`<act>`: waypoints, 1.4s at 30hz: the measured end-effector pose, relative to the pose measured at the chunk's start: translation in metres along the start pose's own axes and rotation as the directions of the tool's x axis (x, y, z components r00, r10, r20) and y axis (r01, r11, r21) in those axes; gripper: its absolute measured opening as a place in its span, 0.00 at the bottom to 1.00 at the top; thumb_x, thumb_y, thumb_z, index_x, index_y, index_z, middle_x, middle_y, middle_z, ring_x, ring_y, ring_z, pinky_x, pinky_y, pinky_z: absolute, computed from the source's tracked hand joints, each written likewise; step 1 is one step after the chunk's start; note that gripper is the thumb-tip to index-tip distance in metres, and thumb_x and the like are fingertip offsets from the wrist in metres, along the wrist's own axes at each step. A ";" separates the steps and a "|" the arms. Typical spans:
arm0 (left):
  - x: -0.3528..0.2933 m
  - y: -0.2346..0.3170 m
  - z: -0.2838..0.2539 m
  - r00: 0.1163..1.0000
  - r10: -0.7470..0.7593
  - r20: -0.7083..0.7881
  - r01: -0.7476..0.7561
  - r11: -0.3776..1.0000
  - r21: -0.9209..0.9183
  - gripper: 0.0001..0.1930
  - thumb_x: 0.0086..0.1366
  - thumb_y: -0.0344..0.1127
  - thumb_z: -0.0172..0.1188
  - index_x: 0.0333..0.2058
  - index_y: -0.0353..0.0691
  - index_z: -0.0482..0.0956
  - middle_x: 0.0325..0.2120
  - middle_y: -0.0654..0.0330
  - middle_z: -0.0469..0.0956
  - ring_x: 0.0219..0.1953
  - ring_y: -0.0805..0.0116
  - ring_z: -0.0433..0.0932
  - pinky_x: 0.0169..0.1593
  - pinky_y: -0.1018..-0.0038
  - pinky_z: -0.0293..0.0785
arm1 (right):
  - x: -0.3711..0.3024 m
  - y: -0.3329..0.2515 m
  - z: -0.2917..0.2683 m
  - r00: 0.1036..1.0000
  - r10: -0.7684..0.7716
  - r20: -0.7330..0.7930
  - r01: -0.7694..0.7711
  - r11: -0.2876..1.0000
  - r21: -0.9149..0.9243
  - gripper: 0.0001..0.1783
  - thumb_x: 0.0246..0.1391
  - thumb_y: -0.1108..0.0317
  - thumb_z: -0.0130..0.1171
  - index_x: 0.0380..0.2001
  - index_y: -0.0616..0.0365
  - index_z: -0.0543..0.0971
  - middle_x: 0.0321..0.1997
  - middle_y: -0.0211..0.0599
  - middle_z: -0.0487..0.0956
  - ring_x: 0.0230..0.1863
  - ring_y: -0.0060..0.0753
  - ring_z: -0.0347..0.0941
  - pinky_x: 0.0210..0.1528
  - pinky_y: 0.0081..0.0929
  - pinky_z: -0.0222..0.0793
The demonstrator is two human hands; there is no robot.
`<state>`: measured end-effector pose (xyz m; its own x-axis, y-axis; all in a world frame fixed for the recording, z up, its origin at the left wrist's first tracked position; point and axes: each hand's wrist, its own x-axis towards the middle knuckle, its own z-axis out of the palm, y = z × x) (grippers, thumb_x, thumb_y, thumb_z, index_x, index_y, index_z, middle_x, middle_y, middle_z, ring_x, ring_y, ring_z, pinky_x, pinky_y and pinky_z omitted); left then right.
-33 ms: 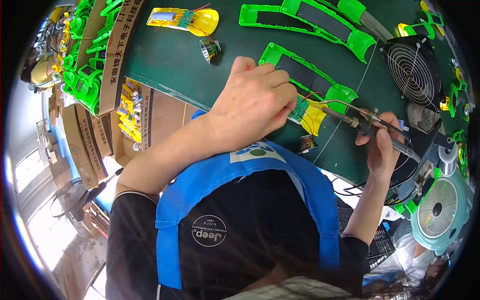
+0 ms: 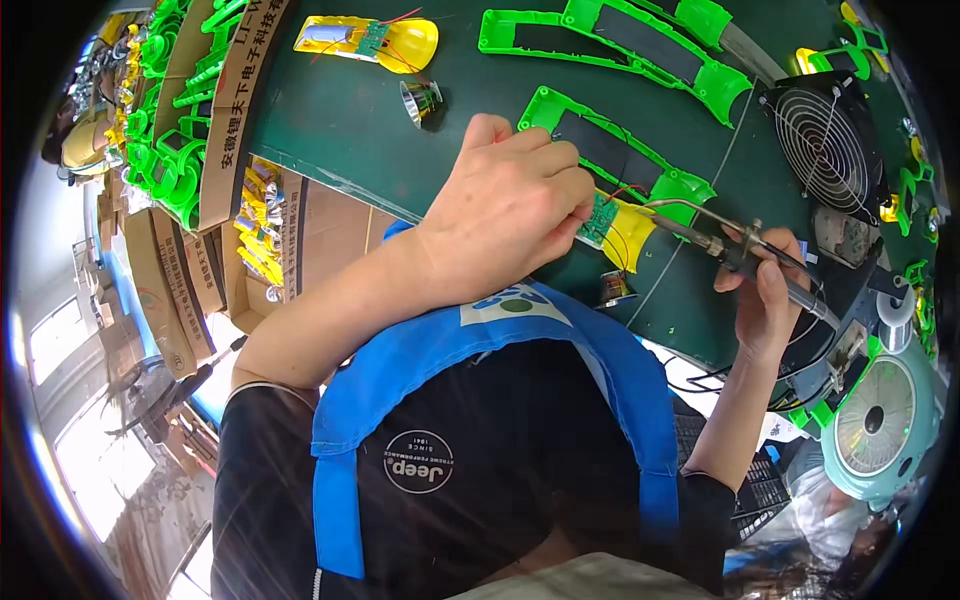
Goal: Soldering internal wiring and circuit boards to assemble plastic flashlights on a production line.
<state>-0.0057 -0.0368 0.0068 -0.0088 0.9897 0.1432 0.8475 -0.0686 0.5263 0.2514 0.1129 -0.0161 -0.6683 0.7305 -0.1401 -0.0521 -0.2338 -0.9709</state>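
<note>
My left hand is closed, its knuckles up and its fingertips hidden beneath it. It covers the near-left end of a yellow plastic housing, and what its fingers grip is out of sight. A small green circuit board with a thin red wire lies in that housing, right beside the fingers. My right hand holds a soldering iron with a thin bent metal tube clamped alongside. The iron's tip points left over the yellow housing, a little apart from the board.
Green plastic frames lie just beyond my hands. Another yellow housing with a board and a reflector cup rest at the far left. A black fan stands at right, above a teal round fan. Cardboard boxes line the left.
The soldering iron and its tube have shifted slightly right, away from the circuit board, along with my right hand. My left hand stays in place.
</note>
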 end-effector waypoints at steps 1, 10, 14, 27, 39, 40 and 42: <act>0.000 0.001 -0.001 1.000 0.002 -0.002 -0.002 1.000 0.002 0.07 0.48 0.27 0.64 0.25 0.44 0.75 0.24 0.66 0.71 0.32 0.67 0.71 0.44 0.67 0.58 | -0.003 -0.001 -0.001 0.999 -0.033 -0.033 0.034 0.999 0.030 0.21 0.53 0.59 0.63 0.37 0.66 0.70 0.30 0.45 0.77 0.24 0.34 0.77 0.32 0.23 0.72; 0.048 0.002 -0.021 0.986 -0.155 0.058 0.149 0.985 0.088 0.10 0.57 0.41 0.64 0.31 0.42 0.77 0.20 0.60 0.76 0.24 0.59 0.77 0.29 0.69 0.72 | 0.004 0.015 0.053 0.868 -0.452 -0.204 0.408 0.885 -0.226 0.23 0.59 0.59 0.59 0.49 0.59 0.62 0.44 0.46 0.73 0.37 0.42 0.80 0.46 0.33 0.72; 0.061 0.001 0.006 0.999 -0.013 -0.032 0.023 0.937 0.349 0.13 0.53 0.43 0.66 0.32 0.42 0.76 0.19 0.59 0.78 0.22 0.56 0.78 0.24 0.66 0.70 | 0.025 0.031 0.067 0.858 -0.502 -0.105 0.444 0.830 -0.339 0.17 0.59 0.71 0.57 0.48 0.59 0.65 0.45 0.42 0.71 0.40 0.37 0.79 0.46 0.28 0.72; 0.056 0.000 0.008 0.972 -0.212 -0.100 0.130 0.844 -0.520 0.08 0.62 0.25 0.56 0.39 0.31 0.81 0.28 0.55 0.80 0.27 0.74 0.77 0.33 0.77 0.73 | -0.013 0.022 0.050 0.790 -0.560 -0.250 0.511 0.827 -0.234 0.19 0.57 0.61 0.61 0.43 0.58 0.65 0.35 0.42 0.74 0.34 0.32 0.76 0.41 0.27 0.70; 0.073 0.004 0.020 0.925 -0.376 0.060 0.311 0.656 -0.688 0.05 0.55 0.28 0.62 0.29 0.33 0.79 0.20 0.62 0.79 0.22 0.77 0.76 0.30 0.78 0.73 | -0.015 0.013 0.033 0.730 -0.678 -0.087 0.568 0.672 -0.475 0.13 0.53 0.69 0.63 0.36 0.61 0.70 0.29 0.41 0.79 0.31 0.33 0.77 0.43 0.35 0.71; 0.073 0.005 0.022 0.920 -0.388 0.056 0.326 0.678 -0.659 0.05 0.54 0.29 0.62 0.29 0.34 0.80 0.20 0.62 0.79 0.22 0.77 0.76 0.30 0.78 0.73 | -0.014 0.012 0.031 0.691 -0.723 0.009 0.607 0.573 -0.551 0.12 0.51 0.69 0.63 0.35 0.60 0.71 0.27 0.40 0.80 0.29 0.33 0.77 0.44 0.38 0.70; 0.073 0.006 0.024 0.922 -0.385 0.035 0.315 0.695 -0.646 0.06 0.54 0.31 0.62 0.28 0.34 0.80 0.20 0.62 0.79 0.21 0.76 0.75 0.30 0.77 0.73 | -0.013 0.010 0.033 0.673 -0.739 -0.001 0.597 0.545 -0.588 0.12 0.49 0.68 0.64 0.33 0.58 0.72 0.25 0.37 0.81 0.26 0.33 0.77 0.46 0.43 0.68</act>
<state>0.0114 0.0384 -0.0001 -0.3156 0.9436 -0.1003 0.2434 0.1826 0.9526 0.2346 0.0798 -0.0178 -0.4105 0.6657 0.6231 0.0091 0.6863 -0.7273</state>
